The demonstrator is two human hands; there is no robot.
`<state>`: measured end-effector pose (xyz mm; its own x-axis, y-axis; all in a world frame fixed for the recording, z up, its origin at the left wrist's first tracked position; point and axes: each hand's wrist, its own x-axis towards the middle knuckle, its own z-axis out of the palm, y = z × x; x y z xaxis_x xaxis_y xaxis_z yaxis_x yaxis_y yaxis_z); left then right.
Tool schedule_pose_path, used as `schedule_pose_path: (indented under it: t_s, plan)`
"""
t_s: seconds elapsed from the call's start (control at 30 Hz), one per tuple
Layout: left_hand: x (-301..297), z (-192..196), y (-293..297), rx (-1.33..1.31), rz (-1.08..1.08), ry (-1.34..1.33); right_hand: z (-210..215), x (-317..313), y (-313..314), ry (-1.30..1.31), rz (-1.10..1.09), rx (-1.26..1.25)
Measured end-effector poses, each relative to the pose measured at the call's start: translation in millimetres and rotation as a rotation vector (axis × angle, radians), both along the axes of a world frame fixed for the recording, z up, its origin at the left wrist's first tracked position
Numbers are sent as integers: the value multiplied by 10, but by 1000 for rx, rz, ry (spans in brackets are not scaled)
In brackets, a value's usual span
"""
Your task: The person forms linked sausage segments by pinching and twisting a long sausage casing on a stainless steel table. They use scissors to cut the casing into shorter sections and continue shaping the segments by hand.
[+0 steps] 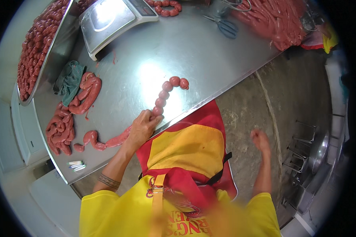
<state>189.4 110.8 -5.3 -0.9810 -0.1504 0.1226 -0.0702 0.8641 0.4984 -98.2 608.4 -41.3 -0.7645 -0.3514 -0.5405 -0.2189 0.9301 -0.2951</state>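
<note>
My left hand (145, 124) is closed on a string of sausages (164, 94) near the table's front edge. Several short round links curve away from its fingers over the metal. On its other side a longer untied length of sausage (116, 139) trails leftward from under the hand. My right hand (260, 140) is raised beyond the table edge, over the floor, right of my apron. Its fingers are curled in, and whatever they may hold is too small to make out.
At the left are coiled sausages (61, 130), a teal cloth (72, 81) and a metal tray (53, 59) of links. A scale (110, 23) stands at the back. Blue-handled scissors (225, 28) lie before a sausage heap (273, 19). Another person's sleeve (329, 41) shows far right.
</note>
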Motion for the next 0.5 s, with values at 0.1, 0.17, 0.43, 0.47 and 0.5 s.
schedule_pose_path:
  t_s: [0.1, 0.17, 0.43, 0.47, 0.5]
  plan:
    - [25, 37, 159, 149, 284, 5, -9, 275, -1362, 24, -155, -590]
    - [-15, 16, 300, 169, 540, 24, 104, 527, -2447, 483, 227, -683]
    - [-945, -134, -104, -36, 589, 116, 375, -147, -4146, 615, 304, -631]
    - [-1100, -122, -227, -22, 579, 46, 394, -207, -4037, 581, 303, -710]
    - [-1221, -88, -355, -4, 568, -21, 432, -276, -3893, 589, 325, -838]
